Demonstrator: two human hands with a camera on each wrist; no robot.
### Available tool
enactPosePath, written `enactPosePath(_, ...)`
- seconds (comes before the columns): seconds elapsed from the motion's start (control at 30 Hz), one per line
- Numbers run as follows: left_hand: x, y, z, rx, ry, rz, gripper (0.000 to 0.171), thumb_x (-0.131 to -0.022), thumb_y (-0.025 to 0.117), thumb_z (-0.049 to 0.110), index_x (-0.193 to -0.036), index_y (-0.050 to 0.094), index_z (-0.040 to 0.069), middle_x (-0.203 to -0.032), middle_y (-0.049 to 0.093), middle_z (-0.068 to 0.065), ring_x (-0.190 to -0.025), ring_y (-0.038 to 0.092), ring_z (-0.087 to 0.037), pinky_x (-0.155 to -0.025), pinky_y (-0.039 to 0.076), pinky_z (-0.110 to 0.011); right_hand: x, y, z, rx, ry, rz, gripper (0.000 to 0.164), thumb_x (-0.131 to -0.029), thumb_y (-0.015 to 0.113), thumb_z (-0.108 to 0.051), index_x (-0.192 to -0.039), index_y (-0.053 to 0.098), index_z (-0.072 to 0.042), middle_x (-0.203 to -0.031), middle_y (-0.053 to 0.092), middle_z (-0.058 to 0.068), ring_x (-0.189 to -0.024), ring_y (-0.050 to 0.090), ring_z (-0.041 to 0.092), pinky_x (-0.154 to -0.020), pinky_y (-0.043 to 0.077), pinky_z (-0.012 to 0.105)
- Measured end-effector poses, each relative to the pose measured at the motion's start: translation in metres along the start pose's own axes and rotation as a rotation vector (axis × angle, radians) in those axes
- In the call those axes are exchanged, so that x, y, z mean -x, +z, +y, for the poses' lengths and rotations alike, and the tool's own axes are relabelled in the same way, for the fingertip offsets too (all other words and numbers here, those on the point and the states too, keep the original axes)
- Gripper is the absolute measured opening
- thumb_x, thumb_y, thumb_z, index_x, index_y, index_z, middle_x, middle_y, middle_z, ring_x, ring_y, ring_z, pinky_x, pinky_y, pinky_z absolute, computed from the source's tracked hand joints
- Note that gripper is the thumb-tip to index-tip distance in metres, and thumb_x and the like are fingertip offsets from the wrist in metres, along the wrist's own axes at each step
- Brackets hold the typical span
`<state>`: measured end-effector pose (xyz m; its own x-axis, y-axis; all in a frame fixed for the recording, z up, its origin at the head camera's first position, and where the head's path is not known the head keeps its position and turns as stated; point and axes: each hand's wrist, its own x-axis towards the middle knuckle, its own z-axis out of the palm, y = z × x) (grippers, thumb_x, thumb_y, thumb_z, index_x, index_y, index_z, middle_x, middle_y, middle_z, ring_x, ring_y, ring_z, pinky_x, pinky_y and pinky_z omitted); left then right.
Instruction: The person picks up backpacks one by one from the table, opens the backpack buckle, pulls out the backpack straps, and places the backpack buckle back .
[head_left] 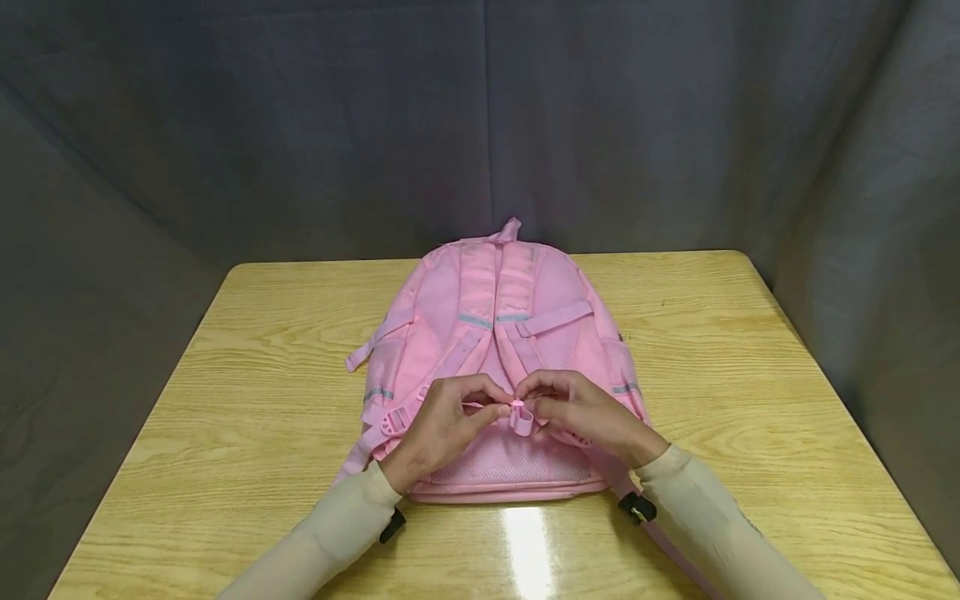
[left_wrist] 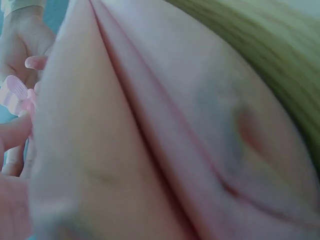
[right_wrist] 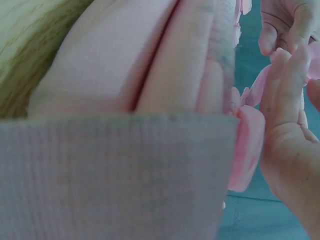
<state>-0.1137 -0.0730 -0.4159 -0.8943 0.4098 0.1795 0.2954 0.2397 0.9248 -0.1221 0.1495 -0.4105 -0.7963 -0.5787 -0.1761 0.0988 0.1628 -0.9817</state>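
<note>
A pink backpack (head_left: 502,457) lies with its shoulder straps (head_left: 477,287) facing up. Over its lower middle both hands meet at a small pink buckle (head_left: 517,403), from which a looped strap end (head_left: 522,423) hangs. My left hand (head_left: 448,421) pinches the strap at the buckle between thumb and fingertips. From the other side my right hand (head_left: 588,414) holds the strap with bent fingers. The left wrist view shows the looped strap (left_wrist: 17,95) between the hands. In the right wrist view, pink webbing (right_wrist: 257,87) runs by the fingers, and a wide strap (right_wrist: 115,175) covers much of the picture.
The backpack stands on a wooden table (head_left: 262,383) with dark grey curtains (head_left: 300,142) behind and at the sides. A shoulder-strap adjuster (head_left: 395,421) lies near the left wrist. Loose webbing (head_left: 678,554) trails under the right forearm, and a side strap (head_left: 360,356) sticks out at left.
</note>
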Motion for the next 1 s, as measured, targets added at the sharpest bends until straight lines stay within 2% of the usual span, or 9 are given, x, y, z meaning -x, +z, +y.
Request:
enactPosePath(0.1, -0.0004, 0.0001, 0.0008, 0.031, -0.024, -0.008, 0.008, -0.088, 0.073, 0.003, -0.094, 0.075, 0.008, -0.094, 0.075, -0.004, -0.092, 0.072, -0.016, -0.082, 0.058, -0.027, -0.0007, -0.0007, 0.0009, -0.017, -0.005, -0.001, 0.022, -0.096, 0.049, -0.003, -0.115, 0.058, 0.005, -0.082, 0.061, 0.012, -0.052, 0.052, 0.011, -0.048, 0.043, 0.021)
enactPosePath(0.23, -0.0010, -0.0009, 0.0006, 0.094, -0.057, -0.027, 0.009, -0.089, 0.072, 0.001, -0.096, 0.074, 0.005, -0.097, 0.074, -0.007, -0.093, 0.072, -0.017, -0.081, 0.058, -0.028, -0.0011, -0.0017, 0.0021, -0.047, 0.002, -0.006, 0.020, -0.097, 0.050, -0.001, -0.114, 0.057, 0.006, -0.084, 0.060, 0.013, -0.066, 0.065, 0.017, -0.046, 0.040, 0.018)
enactPosePath(0.4, -0.0017, -0.0019, -0.0019, 0.157, -0.088, -0.054, 0.009, -0.090, 0.070, 0.000, -0.098, 0.072, 0.002, -0.099, 0.073, -0.010, -0.091, 0.071, -0.016, -0.080, 0.059, -0.029, -0.0011, -0.0004, 0.0020, -0.099, 0.055, -0.006, 0.019, -0.100, 0.050, -0.003, -0.116, 0.058, 0.004, -0.086, 0.059, 0.009, -0.070, 0.067, 0.016, -0.046, 0.038, 0.016)
enactPosePath(0.5, -0.0017, -0.0018, -0.0005, 0.153, -0.090, -0.058, 0.008, -0.090, 0.070, 0.001, -0.098, 0.072, 0.002, -0.099, 0.073, -0.010, -0.090, 0.071, -0.016, -0.080, 0.059, -0.029, -0.0016, 0.0008, 0.0017, -0.142, 0.080, -0.006, 0.018, -0.101, 0.050, -0.003, -0.115, 0.058, 0.004, -0.087, 0.060, 0.006, -0.071, 0.067, 0.015, -0.051, 0.045, 0.017)
enactPosePath(0.67, -0.0015, -0.0013, 0.0029, 0.130, -0.083, -0.051, 0.007, -0.090, 0.071, 0.002, -0.096, 0.071, 0.003, -0.098, 0.073, -0.009, -0.090, 0.071, -0.016, -0.079, 0.059, -0.029, -0.0030, 0.0027, 0.0038, -0.231, 0.067, -0.016, 0.017, -0.100, 0.047, 0.001, -0.114, 0.056, 0.007, -0.094, 0.060, 0.005, -0.073, 0.064, 0.013, -0.069, 0.057, 0.023)
enactPosePath(0.9, -0.0012, 0.0010, 0.0033, 0.105, -0.085, -0.031, 0.007, -0.089, 0.071, 0.000, -0.093, 0.072, 0.005, -0.097, 0.073, -0.008, -0.089, 0.071, -0.015, -0.077, 0.059, -0.028, -0.0045, 0.0042, 0.0083, -0.310, 0.066, -0.019, 0.017, -0.098, 0.044, 0.003, -0.113, 0.054, 0.005, -0.102, 0.059, 0.006, -0.084, 0.061, 0.012, -0.073, 0.057, 0.024)
enactPosePath(1.0, -0.0014, 0.0015, 0.0026, 0.129, -0.097, -0.034, 0.008, -0.090, 0.070, -0.001, -0.096, 0.071, 0.004, -0.097, 0.073, -0.008, -0.088, 0.071, -0.015, -0.078, 0.059, -0.029, -0.0048, 0.0042, 0.0086, -0.327, 0.078, -0.018, 0.018, -0.099, 0.044, 0.003, -0.114, 0.053, 0.005, -0.103, 0.059, 0.007, -0.084, 0.061, 0.013, -0.073, 0.057, 0.023)
